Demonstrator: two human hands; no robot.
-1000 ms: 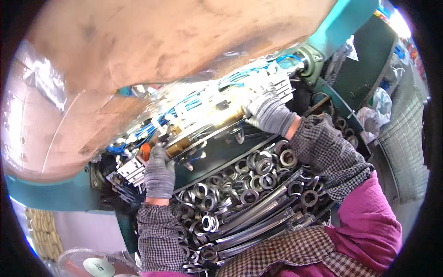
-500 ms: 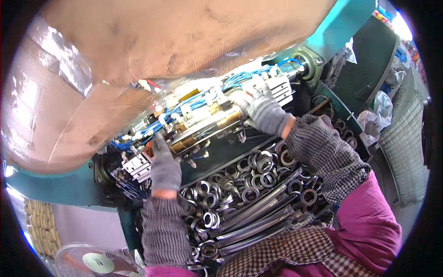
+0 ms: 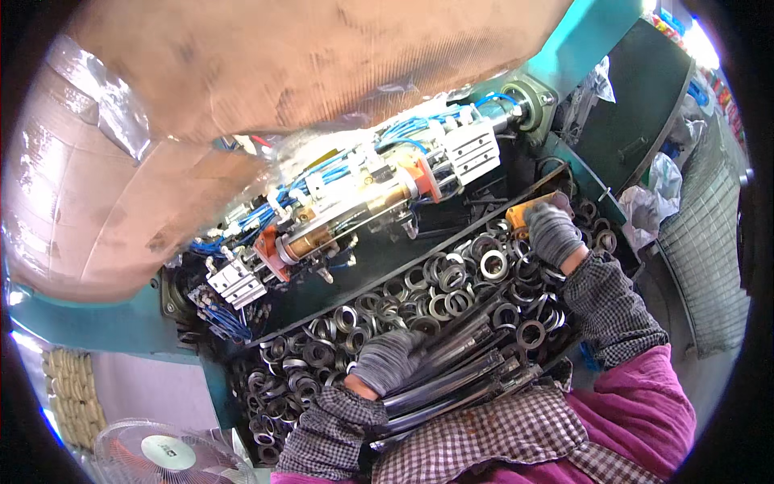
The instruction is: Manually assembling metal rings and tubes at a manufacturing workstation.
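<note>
at lower centre the gloved left hand lies with fingers curled on the metal rings beside shiny metal rods; at right of centre the gloved right hand grips an orange-yellow block at the tray's edge, below the machine

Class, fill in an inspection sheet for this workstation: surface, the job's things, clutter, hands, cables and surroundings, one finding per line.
Surface: dark tray, sloping, edge bare, otherwise covered.
Job's things: metal rings heaped loose in the tray; shiny metal rods stacked along the near side.
Clutter: crumpled plastic at the right.
Hands: both gloved; left hand rests on rings and rods; right hand grips an orange-yellow object at the tray's far right end.
Cables: blue hoses run over the machine's brass cylinder.
Surroundings: cardboard sheet overhead, white fan below left, wire mesh at right.
</note>
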